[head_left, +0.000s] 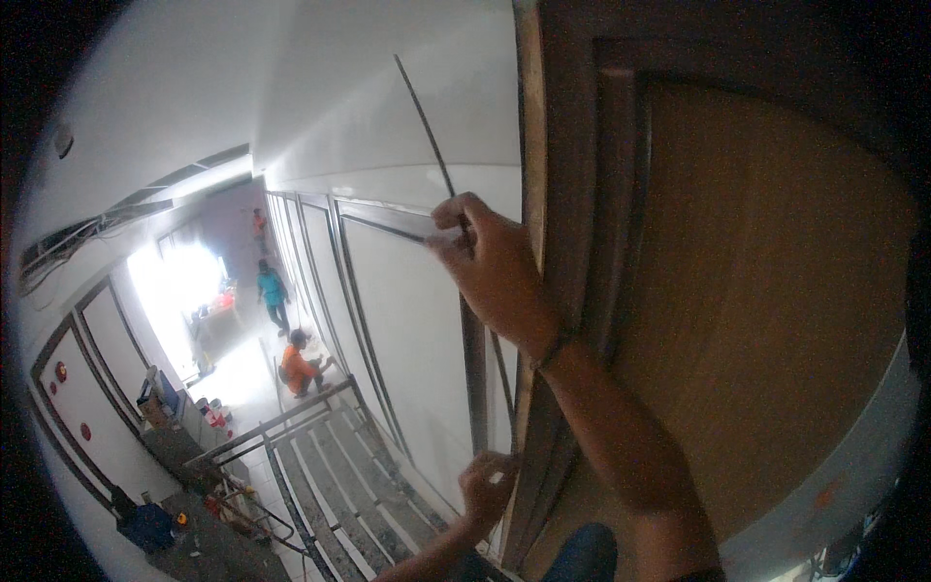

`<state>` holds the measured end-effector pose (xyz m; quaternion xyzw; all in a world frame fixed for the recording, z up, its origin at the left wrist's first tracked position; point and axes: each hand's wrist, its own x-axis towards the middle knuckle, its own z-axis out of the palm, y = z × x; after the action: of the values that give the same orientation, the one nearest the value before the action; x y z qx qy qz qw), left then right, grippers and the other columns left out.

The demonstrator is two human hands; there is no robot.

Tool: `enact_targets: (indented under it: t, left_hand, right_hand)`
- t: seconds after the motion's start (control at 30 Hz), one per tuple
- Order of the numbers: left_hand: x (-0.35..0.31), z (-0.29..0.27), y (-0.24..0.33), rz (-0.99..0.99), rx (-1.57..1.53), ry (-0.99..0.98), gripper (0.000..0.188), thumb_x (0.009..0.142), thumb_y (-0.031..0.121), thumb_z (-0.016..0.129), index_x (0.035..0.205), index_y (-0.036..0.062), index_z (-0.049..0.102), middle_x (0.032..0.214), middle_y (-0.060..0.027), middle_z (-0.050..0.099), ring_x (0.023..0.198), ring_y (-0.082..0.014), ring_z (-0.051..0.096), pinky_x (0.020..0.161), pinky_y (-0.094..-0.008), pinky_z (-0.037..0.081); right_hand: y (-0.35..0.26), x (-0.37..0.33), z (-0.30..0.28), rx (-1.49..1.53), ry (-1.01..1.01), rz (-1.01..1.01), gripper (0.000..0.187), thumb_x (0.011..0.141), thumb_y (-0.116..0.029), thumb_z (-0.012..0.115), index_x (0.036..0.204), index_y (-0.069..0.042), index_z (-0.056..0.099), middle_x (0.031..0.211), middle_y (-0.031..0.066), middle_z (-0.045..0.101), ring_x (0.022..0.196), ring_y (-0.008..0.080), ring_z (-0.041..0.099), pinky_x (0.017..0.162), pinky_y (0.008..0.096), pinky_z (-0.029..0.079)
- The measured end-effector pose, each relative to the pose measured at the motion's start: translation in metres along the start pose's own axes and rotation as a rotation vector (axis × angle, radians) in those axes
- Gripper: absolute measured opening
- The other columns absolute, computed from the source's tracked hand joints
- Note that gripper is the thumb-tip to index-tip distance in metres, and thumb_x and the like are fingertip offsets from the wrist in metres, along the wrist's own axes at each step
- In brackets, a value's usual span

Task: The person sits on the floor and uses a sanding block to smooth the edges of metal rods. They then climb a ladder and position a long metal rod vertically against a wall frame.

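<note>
A long, thin dark strip (pixel 420 109) slants from high in front of the white wall down to the edge of the brown wooden door frame (pixel 572 194). My right hand (pixel 497 276) is closed around its middle, thumb and fingers pinching it. Lower down, my left hand (pixel 485 495) has its fingers curled at the strip's bottom end, against the frame's edge. It seems to pinch that end, though the fingertips are partly hidden. A wood-grain panel (pixel 766 291) fills the frame on the right.
Below on the left lies a slatted scaffold platform (pixel 339 485) with a metal rail (pixel 291 419). Beyond it, a person in orange (pixel 298 365) crouches by the wall and another in teal (pixel 272 288) stands. Cables (pixel 73 247) hang from a ceiling opening. Boxes (pixel 160 398) stand at left.
</note>
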<state>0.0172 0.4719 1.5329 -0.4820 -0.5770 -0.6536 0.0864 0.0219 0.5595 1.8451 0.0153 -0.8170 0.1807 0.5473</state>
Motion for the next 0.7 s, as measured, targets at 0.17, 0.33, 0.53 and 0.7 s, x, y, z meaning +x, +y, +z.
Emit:
enact_targets:
  t: [0.17,0.33,0.53,0.7]
  left_hand:
    - [0.01,0.015,-0.016,0.06,0.04,-0.054,0.016,0.076,0.003,0.077,0.091,0.004,0.074,0.084,-0.0123,0.07,0.075,-0.0245,0.068,0.067,-0.0333,0.054]
    - [0.031,0.026,-0.01,-0.037,0.003,-0.067,0.019,0.074,0.003,0.075,0.093,0.003,0.071,0.088,-0.0133,0.07,0.079,-0.0243,0.069,0.07,-0.0344,0.053]
    - [0.064,0.042,-0.012,0.091,-0.073,0.045,0.026,0.075,0.0,0.076,0.1,0.0032,0.071,0.09,-0.0105,0.071,0.078,-0.0182,0.069,0.069,-0.0301,0.054]
    - [0.085,0.052,-0.007,0.105,-0.122,0.117,0.023,0.075,0.002,0.077,0.097,0.0027,0.072,0.089,-0.0111,0.071,0.077,-0.0179,0.068,0.07,-0.03,0.054]
  right_hand:
    - [0.021,0.007,-0.012,-0.077,0.212,0.027,0.027,0.093,-0.015,0.058,0.115,-0.005,0.046,0.087,0.0195,0.066,0.081,0.0348,0.068,0.07,0.0436,0.054]
    - [0.052,0.018,-0.038,-0.441,0.413,-0.168,0.032,0.095,-0.022,0.058,0.119,-0.003,0.048,0.101,0.019,0.065,0.091,0.027,0.067,0.075,0.0363,0.055]
    - [0.068,0.056,-0.08,-0.683,0.524,-0.246,0.033,0.091,-0.026,0.063,0.115,-0.005,0.057,0.103,0.0153,0.066,0.089,0.0258,0.066,0.077,0.0371,0.052]
    - [0.074,0.082,-0.096,-0.797,0.522,-0.257,0.029,0.09,-0.026,0.065,0.111,-0.006,0.061,0.098,0.0136,0.068,0.086,0.025,0.067,0.076,0.0363,0.053]
